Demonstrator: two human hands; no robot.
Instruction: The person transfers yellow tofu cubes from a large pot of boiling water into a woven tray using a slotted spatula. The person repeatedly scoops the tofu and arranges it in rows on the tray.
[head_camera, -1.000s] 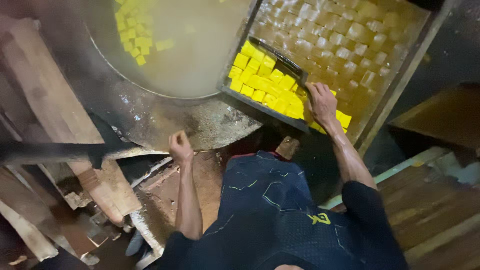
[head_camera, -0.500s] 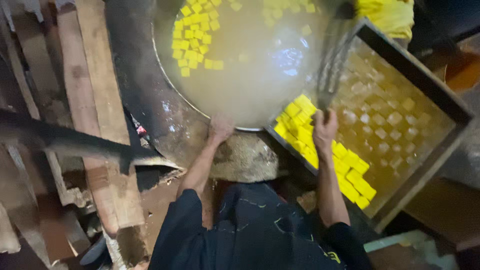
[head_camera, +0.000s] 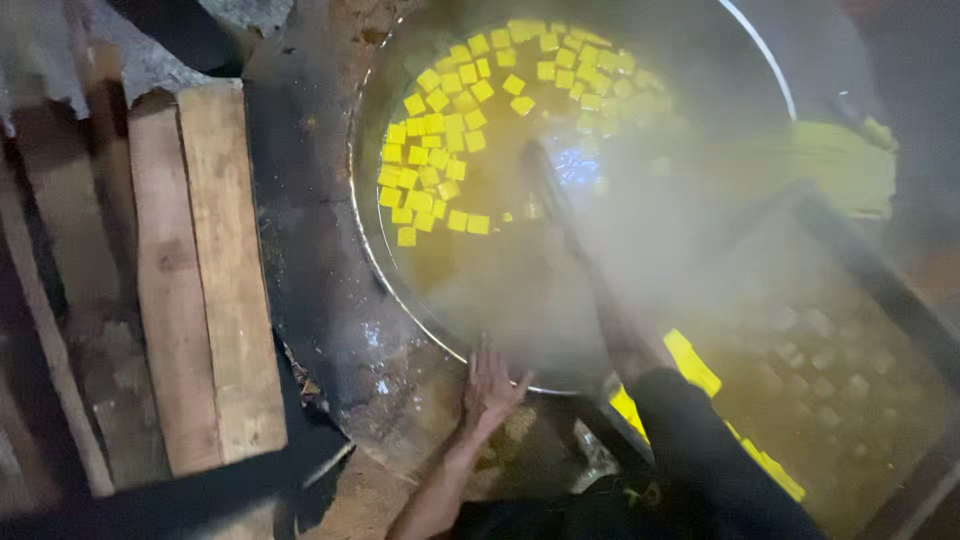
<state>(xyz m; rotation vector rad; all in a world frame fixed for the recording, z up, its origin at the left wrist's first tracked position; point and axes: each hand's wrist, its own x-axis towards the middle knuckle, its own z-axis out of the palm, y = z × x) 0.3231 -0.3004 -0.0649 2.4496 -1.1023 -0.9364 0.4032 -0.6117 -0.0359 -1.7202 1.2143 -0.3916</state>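
I see a wide steaming pot (head_camera: 560, 290) of yellow cubes (head_camera: 450, 150), with a tray (head_camera: 850, 400) of more cubes at right. My left hand (head_camera: 490, 385) lies open on the rim, seemingly for balance. Steam hides my right hand; I can't tell its grip.

A large round metal wok (head_camera: 372, 262) fills the upper middle of the frame, holding murky steaming liquid. Bright yellow square tofu cubes (head_camera: 440, 140) float clustered at its upper left. A dark long-handled utensil (head_camera: 560, 215) slants through the steam at centre, its end blurred.
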